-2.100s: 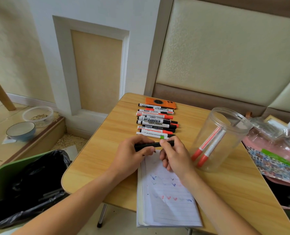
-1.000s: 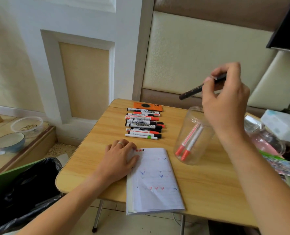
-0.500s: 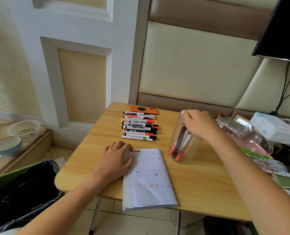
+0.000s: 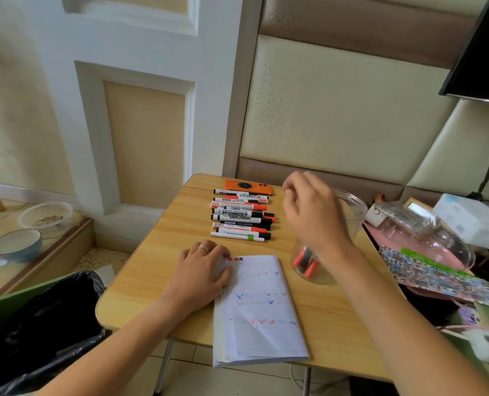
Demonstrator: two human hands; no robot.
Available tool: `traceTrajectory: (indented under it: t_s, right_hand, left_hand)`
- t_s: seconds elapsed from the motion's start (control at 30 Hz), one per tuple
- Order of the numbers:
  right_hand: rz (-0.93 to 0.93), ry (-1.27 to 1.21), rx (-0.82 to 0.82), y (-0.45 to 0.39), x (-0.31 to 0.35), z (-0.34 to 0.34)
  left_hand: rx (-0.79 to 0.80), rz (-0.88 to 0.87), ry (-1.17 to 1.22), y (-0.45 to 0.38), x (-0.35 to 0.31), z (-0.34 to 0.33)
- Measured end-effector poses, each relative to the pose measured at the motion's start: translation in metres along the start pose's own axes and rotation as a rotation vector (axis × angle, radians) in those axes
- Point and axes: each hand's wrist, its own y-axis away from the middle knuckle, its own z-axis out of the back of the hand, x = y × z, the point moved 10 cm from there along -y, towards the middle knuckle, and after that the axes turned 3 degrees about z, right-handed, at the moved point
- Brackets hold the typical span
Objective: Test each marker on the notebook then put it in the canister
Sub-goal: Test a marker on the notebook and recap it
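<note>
Several markers (image 4: pixel 242 217) lie in a row at the back of the small wooden table (image 4: pixel 149 270). An open notebook (image 4: pixel 256 310) with red and blue check marks lies at the front edge. My left hand (image 4: pixel 202 270) rests flat on its upper left corner. A clear plastic canister (image 4: pixel 349 212) stands to the right with red and black markers (image 4: pixel 304 260) inside. My right hand (image 4: pixel 313 214) hovers in front of the canister, fingers loosely curled, holding nothing, and hides most of it.
An orange phone (image 4: pixel 249 187) lies behind the marker row. A bin with a black bag (image 4: pixel 37 324) stands at the left, with bowls (image 4: pixel 16 245) on the floor step. Clutter, including a pink tray (image 4: pixel 426 252) and white box (image 4: pixel 472 218), crowds the right side.
My right hand carried the black marker up over the canister, dropped it in, and now draws back to the left, empty. My left hand moved onto the notebook and stayed there.
</note>
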Motion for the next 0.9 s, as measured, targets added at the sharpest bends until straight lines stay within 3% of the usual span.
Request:
traceTrajectory:
  t_s: [0.13, 0.27, 0.57, 0.73, 0.9]
  right_hand:
    - [-0.072, -0.081, 0.433, 0.019, 0.0, -0.095]
    - [-0.159, -0.001, 0.596, 0.04, -0.022, -0.151]
    - [-0.2, 0.022, 0.648, 0.048, -0.033, -0.178]
    - [-0.176, 0.05, 0.651, 0.049, -0.029, -0.179]
    - [-0.127, -0.006, 0.545, 0.05, -0.018, -0.166]
  left_hand:
    - [-0.002, 0.007, 0.019, -0.001, 0.001, -0.001]
    - [-0.025, -0.002, 0.017, -0.001, -0.002, 0.002]
    - [-0.098, -0.049, 0.05, 0.0, -0.005, 0.007]
    - [-0.126, -0.224, 0.164, 0.003, -0.023, 0.015]
    - [-0.143, -0.221, 0.22, 0.005, -0.023, 0.019]
